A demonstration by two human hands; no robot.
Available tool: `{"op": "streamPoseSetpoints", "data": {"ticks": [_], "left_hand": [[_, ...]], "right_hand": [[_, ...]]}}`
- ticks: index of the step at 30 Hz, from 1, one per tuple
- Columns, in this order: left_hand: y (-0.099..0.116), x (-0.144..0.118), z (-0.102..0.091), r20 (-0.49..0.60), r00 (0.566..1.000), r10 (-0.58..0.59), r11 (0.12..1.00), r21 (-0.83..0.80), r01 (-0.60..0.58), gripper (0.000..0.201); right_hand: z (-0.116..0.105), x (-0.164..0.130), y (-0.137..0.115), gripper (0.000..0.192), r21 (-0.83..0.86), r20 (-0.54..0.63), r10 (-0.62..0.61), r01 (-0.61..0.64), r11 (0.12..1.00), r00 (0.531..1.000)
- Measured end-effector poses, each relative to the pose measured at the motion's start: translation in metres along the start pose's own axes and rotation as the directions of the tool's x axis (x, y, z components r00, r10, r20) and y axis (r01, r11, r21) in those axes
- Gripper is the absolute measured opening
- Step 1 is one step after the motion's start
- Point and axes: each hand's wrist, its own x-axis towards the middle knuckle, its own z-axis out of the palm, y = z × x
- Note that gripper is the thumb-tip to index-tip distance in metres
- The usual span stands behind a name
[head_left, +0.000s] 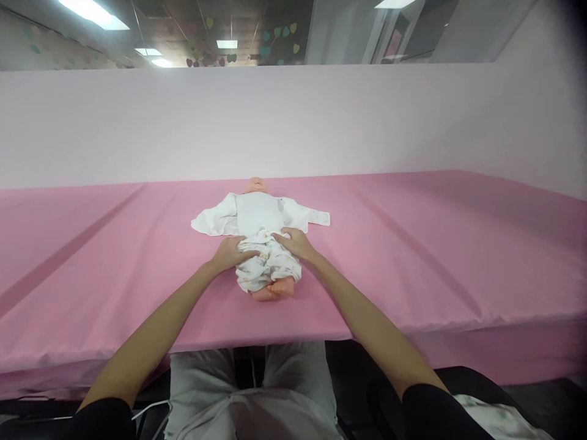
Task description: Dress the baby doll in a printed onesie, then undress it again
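A baby doll [257, 185] lies on its back on the pink table [413, 244], head away from me, bare feet [274, 289] toward me. It wears a white long-sleeved top [259, 212] and patterned white trousers [266, 266]. My left hand [232, 252] grips the trousers' waistband at the doll's left-hand side. My right hand [296, 242] grips the waistband on the other side. Both hands pinch the cloth at the doll's waist.
A pale pink partition wall [293, 122] rises behind the table. The table's front edge [413, 327] hangs just in front of my lap. A patterned cloth [490, 415] lies at the lower right beside my arm.
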Motion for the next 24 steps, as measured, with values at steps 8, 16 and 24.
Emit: {"op": "streamPoseSetpoints", "data": {"ticks": [8,16,24], "left_hand": [[0.012,-0.005,0.003,-0.101,0.995,0.017,1.000,-0.004,-0.018,0.042],[0.007,-0.018,0.006,-0.028,0.960,0.279,0.955,0.116,-0.274,0.062],[0.029,-0.051,0.012,0.119,0.963,0.243,0.960,0.110,-0.256,0.120]], "right_hand": [[-0.001,0.003,-0.004,0.046,0.204,0.011,0.069,-0.070,0.976,0.998],[-0.025,-0.038,-0.018,0.046,0.311,0.292,0.082,-0.176,0.934,0.953],[-0.028,-0.100,-0.050,0.082,0.388,0.258,-0.067,-0.040,0.921,0.964]]}}
